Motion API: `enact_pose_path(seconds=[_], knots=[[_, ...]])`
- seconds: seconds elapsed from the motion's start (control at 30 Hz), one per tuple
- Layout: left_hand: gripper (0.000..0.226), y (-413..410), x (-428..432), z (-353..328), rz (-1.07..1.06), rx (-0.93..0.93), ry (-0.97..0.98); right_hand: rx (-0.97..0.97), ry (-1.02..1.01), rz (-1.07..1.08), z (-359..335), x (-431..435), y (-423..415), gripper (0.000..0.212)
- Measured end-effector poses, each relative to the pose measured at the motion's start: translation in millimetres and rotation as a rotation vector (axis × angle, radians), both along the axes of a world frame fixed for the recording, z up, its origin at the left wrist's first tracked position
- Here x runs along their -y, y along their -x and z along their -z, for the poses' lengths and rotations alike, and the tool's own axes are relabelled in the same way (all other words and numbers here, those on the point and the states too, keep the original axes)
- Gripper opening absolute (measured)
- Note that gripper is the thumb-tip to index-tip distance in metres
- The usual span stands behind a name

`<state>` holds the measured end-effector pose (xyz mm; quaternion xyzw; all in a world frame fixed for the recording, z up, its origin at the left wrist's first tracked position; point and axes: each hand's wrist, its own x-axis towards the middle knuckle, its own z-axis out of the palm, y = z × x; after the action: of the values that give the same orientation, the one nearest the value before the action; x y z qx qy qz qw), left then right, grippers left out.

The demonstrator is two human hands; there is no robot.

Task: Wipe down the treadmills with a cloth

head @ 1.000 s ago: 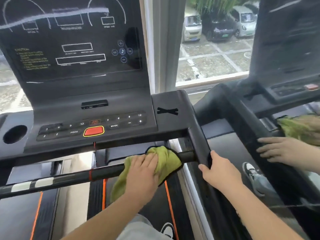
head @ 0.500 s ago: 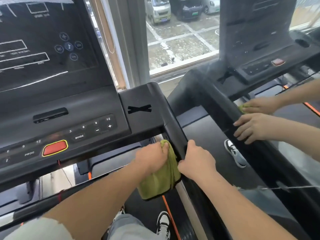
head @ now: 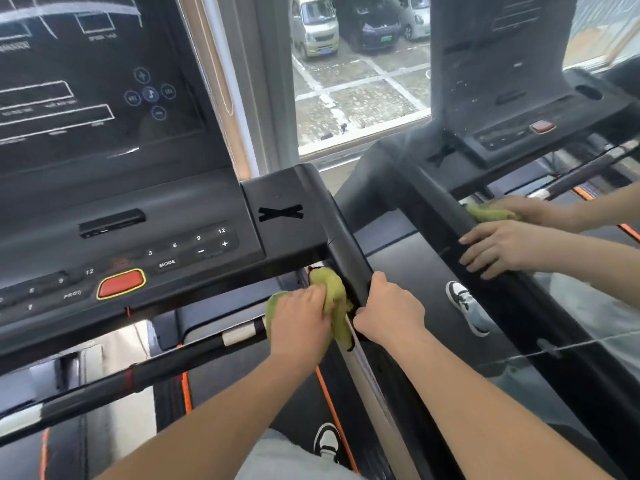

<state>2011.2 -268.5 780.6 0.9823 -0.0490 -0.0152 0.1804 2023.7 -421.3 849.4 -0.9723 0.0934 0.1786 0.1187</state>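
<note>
1 crumpled cloth (head: 333, 294) against smooth handrail (head: 349, 256)

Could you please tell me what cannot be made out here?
Head view: the end of the front bar, under the green cloth and the left hand gripping it.
Head view: fingertips of the right hand, curled out of sight round the side handrail.
Head view: lettering on the console screen, blurred; its left part cut off by the frame.

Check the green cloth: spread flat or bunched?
Bunched. The cloth is crumpled under the left hand, pressed against the side handrail.
</note>
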Motion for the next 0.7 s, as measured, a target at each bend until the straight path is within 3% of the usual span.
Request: enact_pose_path(seconds=[0.1,0.17,0.27,0.37,0.43,0.53,0.7], knots=[[0.034,32,-13,3,0.035,-0.040,0.243,-0.005,0.018,0.010,3,-1,1,0.041],[0.026,58,-16,-11,-0.093,-0.090,0.405,-0.007,0.019,0.013,5,-2,2,0.039],[0.029,83,-21,-14,-0.505,-0.310,0.800,-0.016,0.041,-0.009,7,-6,11,0.050],[0.041,98,-45,0,-1.076,-0.495,1.192,0.168,0.214,-0.272,13,-16,18,0.080],[0.037,110,-62,5,-1.322,-0.534,1.432,0.279,0.109,-0.435,14,-29,18,0.072],[0.033,121,-87,5,-1.477,-0.378,1.622,0.236,-0.056,-0.527,20,-56,19,0.044],[0.023,114,-141,-6,-1.489,-0.011,1.989,0.250,0.092,-0.607,31,-80,17,0.027]])
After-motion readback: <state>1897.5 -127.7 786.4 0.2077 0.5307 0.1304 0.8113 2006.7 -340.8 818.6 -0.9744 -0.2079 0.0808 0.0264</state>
